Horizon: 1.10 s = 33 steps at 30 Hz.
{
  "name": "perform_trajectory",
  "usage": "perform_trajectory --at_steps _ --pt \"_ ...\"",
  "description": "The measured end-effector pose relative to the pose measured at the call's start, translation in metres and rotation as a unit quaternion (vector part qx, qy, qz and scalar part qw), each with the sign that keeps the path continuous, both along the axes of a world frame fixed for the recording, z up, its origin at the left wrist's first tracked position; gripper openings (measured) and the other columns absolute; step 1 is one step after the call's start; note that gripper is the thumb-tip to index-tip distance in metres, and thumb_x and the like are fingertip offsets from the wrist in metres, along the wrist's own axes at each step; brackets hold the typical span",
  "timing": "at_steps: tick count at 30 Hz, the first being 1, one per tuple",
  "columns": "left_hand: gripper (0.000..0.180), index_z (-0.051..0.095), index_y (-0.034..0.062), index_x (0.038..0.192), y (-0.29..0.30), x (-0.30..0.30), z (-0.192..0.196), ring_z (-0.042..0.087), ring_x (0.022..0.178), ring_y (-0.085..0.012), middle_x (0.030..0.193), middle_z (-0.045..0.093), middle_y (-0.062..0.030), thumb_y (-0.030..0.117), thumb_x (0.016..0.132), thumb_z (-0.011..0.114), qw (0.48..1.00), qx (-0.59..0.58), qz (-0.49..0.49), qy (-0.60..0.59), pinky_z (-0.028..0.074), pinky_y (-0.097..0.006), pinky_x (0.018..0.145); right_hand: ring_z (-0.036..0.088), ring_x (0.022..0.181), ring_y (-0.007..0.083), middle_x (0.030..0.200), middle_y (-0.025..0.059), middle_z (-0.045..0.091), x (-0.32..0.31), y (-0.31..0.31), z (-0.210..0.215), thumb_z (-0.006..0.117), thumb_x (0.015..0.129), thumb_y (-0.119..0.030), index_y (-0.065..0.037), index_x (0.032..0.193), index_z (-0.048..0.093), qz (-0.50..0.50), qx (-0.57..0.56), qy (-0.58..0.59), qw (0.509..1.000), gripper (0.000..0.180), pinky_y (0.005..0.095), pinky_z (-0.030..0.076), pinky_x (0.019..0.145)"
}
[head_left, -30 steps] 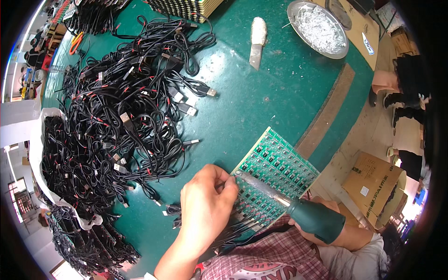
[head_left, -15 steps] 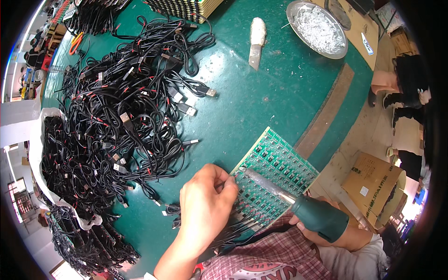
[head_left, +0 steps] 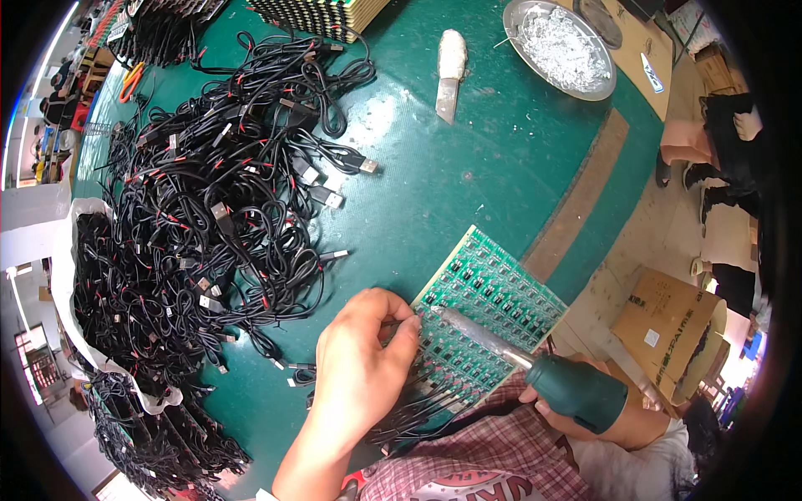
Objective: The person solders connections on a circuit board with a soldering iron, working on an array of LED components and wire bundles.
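A green circuit board panel (head_left: 501,288) with rows of small parts lies slanted at the table's near edge, against my checked clothing. My right hand (head_left: 639,424) is wrapped round the dark green handle of a soldering iron (head_left: 576,391). The iron's metal shaft crosses over the board, its tip at the board's left part beside my left fingertips. Thumb and forefinger of my left hand (head_left: 359,359) are pinched on a black cable, mostly hidden by the fingers. Several black cables (head_left: 418,415) run side by side onto the board's lower edge.
A big tangle of black USB cables (head_left: 225,209) covers the left of the green table. Farther off lie a knife with a wrapped handle (head_left: 449,75) and a metal dish of silvery scraps (head_left: 561,54). Stacked boards (head_left: 322,17) stand at the back. A cardboard box (head_left: 664,330) is at right.
The view has shifted slightly, so the table things appear a little farther left. The iron's tip stays beside my left fingertips, and both hands keep their grip.
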State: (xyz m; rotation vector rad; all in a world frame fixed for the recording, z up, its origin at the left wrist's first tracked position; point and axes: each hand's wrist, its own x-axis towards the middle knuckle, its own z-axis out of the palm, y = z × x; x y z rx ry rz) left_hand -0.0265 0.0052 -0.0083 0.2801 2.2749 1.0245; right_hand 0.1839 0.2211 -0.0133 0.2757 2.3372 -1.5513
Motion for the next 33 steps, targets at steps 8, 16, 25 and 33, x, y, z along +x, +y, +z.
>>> perform_trajectory --at_steps 8,16,25,33 --pt "0.012 0.066 -0.0022 0.09 0.003 -0.005 0.0 0.067 0.073 -0.0227 0.083 0.068 -0.014 0.004 0.083 0.072 0.995 -0.049 -0.067 0.062 0.052 -0.034 0.067 0.073 0.085 0.0233 0.098 0.004 0.078 0.001 0.001 -0.004 0.072 0.082 -0.003 -0.006 0.117 0.067 0.0 -0.022 0.023 0.999 0.035 0.0362 0.059 0.077" --pt "0.014 0.067 -0.0011 0.088 0.008 -0.003 0.001 0.068 0.072 -0.027 0.082 0.069 -0.0161 0.009 0.081 0.073 0.991 -0.083 -0.067 0.083 0.053 -0.037 0.069 0.069 0.074 0.0175 0.095 -0.0019 0.078 0.003 -0.005 -0.009 0.072 0.072 -0.003 -0.011 0.106 0.074 -0.006 0.04 0.02 0.999 0.035 0.033 0.057 0.064" --pt "0.015 0.067 -0.0011 0.089 0.008 -0.004 0.002 0.069 0.072 -0.0281 0.082 0.069 -0.0169 0.01 0.081 0.074 0.99 -0.093 -0.074 0.079 0.053 -0.038 0.069 0.072 0.08 0.0218 0.089 -0.0009 0.076 0.007 -0.005 -0.014 0.071 0.079 -0.005 -0.011 0.1 0.074 -0.008 0.042 0.098 0.994 0.022 0.0382 0.058 0.069" --pt "0.016 0.067 -0.0015 0.088 0.008 -0.004 0.001 0.07 0.073 -0.0276 0.081 0.07 -0.0169 0.01 0.081 0.074 0.991 -0.087 -0.067 0.077 0.054 -0.037 0.07 0.074 0.083 0.0236 0.089 0.0009 0.077 0.001 -0.004 -0.006 0.073 0.08 -0.006 -0.012 0.098 0.073 -0.032 0.004 0.01 0.999 0.018 0.0393 0.059 0.077"
